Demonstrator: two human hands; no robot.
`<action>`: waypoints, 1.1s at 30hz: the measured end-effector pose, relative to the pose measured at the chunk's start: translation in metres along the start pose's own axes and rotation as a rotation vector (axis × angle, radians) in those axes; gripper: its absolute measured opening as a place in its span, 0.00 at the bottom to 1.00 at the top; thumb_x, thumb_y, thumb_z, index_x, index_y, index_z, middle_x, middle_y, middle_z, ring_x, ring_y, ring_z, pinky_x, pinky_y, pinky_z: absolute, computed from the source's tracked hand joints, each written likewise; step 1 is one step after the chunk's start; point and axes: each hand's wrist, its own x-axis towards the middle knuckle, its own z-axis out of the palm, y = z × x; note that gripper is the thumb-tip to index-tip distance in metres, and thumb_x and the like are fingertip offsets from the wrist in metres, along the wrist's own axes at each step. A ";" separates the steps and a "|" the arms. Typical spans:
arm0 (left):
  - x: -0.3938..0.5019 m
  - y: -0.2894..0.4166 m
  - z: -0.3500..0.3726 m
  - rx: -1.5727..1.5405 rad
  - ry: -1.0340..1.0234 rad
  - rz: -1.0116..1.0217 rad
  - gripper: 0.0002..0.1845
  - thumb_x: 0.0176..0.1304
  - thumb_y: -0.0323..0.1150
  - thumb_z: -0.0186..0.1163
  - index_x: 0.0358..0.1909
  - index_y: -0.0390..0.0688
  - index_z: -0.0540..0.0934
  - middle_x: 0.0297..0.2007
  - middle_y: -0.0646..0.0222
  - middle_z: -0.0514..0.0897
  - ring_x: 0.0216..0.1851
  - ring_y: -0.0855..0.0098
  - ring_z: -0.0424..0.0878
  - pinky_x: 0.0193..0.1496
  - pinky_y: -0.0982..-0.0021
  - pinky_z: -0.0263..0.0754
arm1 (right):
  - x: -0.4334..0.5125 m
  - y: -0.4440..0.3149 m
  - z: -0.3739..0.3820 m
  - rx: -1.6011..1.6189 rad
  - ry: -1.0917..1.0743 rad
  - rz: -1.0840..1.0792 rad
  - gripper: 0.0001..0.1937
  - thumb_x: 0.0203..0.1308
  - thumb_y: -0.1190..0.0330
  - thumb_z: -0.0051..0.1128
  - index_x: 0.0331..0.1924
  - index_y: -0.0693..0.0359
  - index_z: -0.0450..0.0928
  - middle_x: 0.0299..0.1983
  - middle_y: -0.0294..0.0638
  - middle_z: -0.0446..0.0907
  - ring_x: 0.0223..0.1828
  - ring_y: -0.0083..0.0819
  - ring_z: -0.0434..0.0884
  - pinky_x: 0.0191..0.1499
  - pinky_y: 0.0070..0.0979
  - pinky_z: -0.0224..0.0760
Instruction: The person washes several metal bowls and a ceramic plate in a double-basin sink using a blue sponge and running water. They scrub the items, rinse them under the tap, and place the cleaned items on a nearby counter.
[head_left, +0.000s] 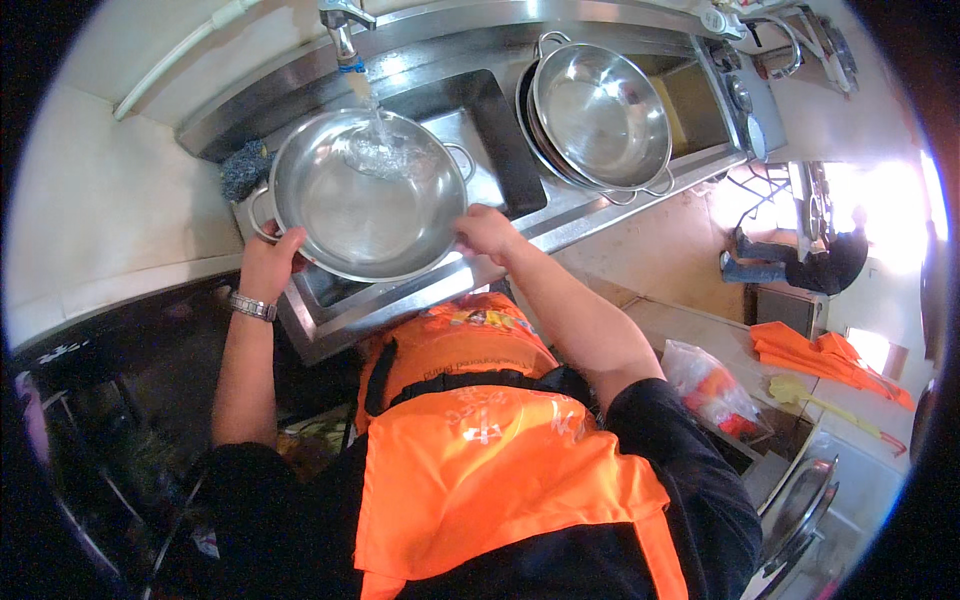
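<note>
A wide stainless steel pan (352, 214) with two loop handles is tilted over the sink (480, 142). Water runs into it from the tap (346, 49) and splashes on its far inner wall. At its left side, my left hand (274, 259) grips the rim near one loop handle, thumb on top. My right hand (484, 234) holds the rim at the lower right; some of its fingers are hidden behind the pan. Right of the basin stands a stack of similar steel pans (600, 116).
A dark scrubbing pad (246, 171) lies at the sink's left corner. Another tap (784, 52) is at the far right. A plastic bag (709, 390), an orange cloth (817, 356) and a yellow long-handled tool (806, 397) lie to my right. A person (825, 262) is in the background.
</note>
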 end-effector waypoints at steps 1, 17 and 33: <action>0.001 0.000 -0.003 -0.020 0.016 0.057 0.17 0.60 0.30 0.60 0.50 0.35 0.75 0.38 0.63 0.83 0.31 0.75 0.83 0.31 0.74 0.79 | 0.007 0.003 0.009 0.104 -0.027 -0.016 0.07 0.56 0.69 0.55 0.33 0.66 0.75 0.25 0.38 0.77 0.20 0.25 0.76 0.22 0.22 0.72; 0.074 -0.097 0.094 -0.940 -0.228 -0.358 0.15 0.64 0.42 0.60 0.48 0.47 0.74 0.44 0.67 0.78 0.46 0.65 0.77 0.49 0.61 0.73 | -0.030 -0.075 -0.043 -0.117 0.732 -0.439 0.08 0.46 0.69 0.55 0.21 0.64 0.71 0.17 0.43 0.73 0.20 0.33 0.73 0.27 0.33 0.67; 0.069 -0.051 0.149 -0.982 -0.217 -0.116 0.30 0.53 0.16 0.50 0.61 0.44 0.70 0.47 0.68 0.80 0.47 0.70 0.78 0.49 0.68 0.75 | -0.081 -0.010 0.023 0.329 0.704 -0.549 0.08 0.59 0.71 0.56 0.27 0.65 0.70 0.23 0.35 0.74 0.25 0.22 0.75 0.30 0.22 0.72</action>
